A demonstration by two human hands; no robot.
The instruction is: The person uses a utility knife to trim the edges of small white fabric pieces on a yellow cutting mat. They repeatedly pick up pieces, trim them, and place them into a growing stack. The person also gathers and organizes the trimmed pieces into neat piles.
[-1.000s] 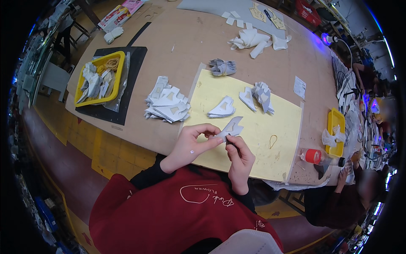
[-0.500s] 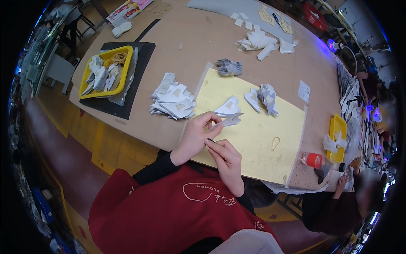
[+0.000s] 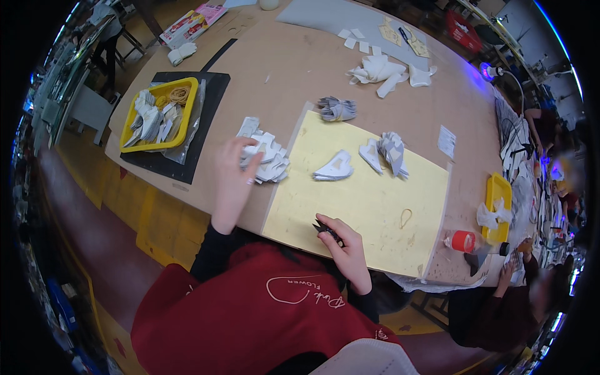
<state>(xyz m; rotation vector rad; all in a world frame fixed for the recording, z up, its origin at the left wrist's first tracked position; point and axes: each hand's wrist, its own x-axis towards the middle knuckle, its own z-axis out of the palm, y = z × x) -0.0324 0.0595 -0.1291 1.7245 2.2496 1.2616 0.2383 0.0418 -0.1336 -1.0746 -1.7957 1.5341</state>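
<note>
My left hand [image 3: 234, 181] reaches over the left edge of a heap of white cut pieces [image 3: 272, 159], its fingers curved and apart. Nothing shows between them, and the hand is slightly blurred. Near the front edge of a yellow sheet [image 3: 369, 225], my right hand [image 3: 347, 249] is closed around small black thread snips [image 3: 326, 230], whose pointed blades stick out to the left. Between the hands and a bit farther off lies a small stack of white cut pieces [image 3: 334, 167]. Right of it sit a loose white piece [image 3: 371, 155] and a fanned bundle of pieces [image 3: 392, 153].
A grey bundle [image 3: 337, 109] lies at the sheet's far edge, a rubber band [image 3: 406, 217] on its right part. At left, a yellow tray [image 3: 187, 119] holds pieces and rubber bands. A bottle [image 3: 461, 240] and another yellow tray [image 3: 498, 194] are at right, near another person [image 3: 500, 312].
My left hand has let go of the pale piece and moved left to the heap. My right hand has moved slightly right and down, and the snips now show clearly.
</note>
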